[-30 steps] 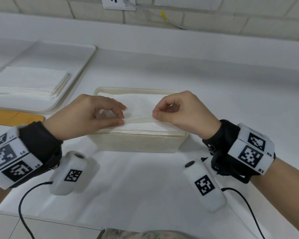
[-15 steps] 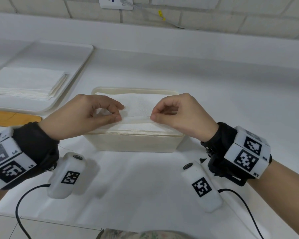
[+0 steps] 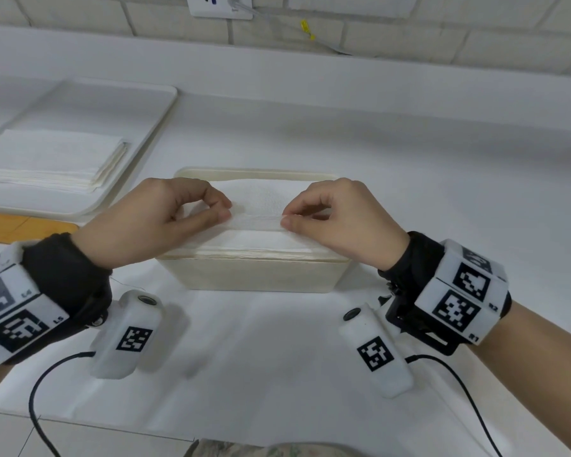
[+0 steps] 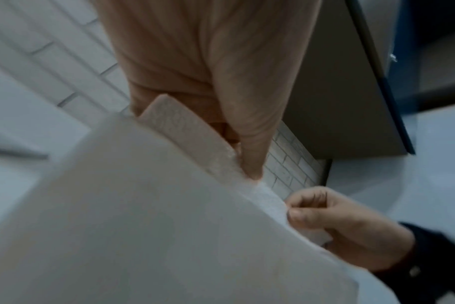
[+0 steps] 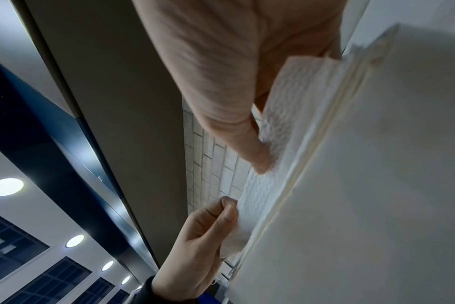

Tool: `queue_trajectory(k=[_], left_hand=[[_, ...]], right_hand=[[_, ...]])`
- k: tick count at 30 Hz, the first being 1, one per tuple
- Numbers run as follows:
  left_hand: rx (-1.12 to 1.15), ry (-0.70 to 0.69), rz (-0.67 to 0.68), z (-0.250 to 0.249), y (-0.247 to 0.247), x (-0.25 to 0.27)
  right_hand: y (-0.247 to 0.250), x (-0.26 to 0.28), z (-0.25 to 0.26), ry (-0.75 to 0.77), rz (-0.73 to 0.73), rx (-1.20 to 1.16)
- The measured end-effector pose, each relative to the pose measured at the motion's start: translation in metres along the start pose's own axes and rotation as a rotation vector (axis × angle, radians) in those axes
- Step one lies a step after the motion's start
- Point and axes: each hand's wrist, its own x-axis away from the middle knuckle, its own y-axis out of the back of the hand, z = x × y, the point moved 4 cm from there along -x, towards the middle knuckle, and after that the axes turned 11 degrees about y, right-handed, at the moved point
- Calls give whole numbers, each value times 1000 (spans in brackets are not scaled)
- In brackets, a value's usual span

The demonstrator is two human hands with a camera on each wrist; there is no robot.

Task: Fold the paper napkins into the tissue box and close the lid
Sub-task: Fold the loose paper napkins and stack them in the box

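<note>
Both hands, left hand (image 3: 159, 222) and right hand (image 3: 340, 219), seemingly pinch napkin (image 3: 257, 219).

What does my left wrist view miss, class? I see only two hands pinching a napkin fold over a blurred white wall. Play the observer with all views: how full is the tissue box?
Observer: In the head view the napkin stack reaches the rim of the tissue box.
Operator: Are more napkins waiting?
Observer: Yes, a folded pile lies on a tray to the far left of the box.
Operator: Is the lid nearby?
Observer: No lid shows in any view. The box stands open under the left hand and right hand, which pinch the top napkin.
</note>
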Motion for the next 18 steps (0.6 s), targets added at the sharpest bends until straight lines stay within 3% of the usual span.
queue_trajectory(k=[11, 18], left_hand=[[-25, 75, 30, 1, 16, -7], [-180, 58, -108, 2, 15, -16]], right_hand=[[20, 2, -9, -21, 9, 130], [16, -5, -14, -39, -21, 247]])
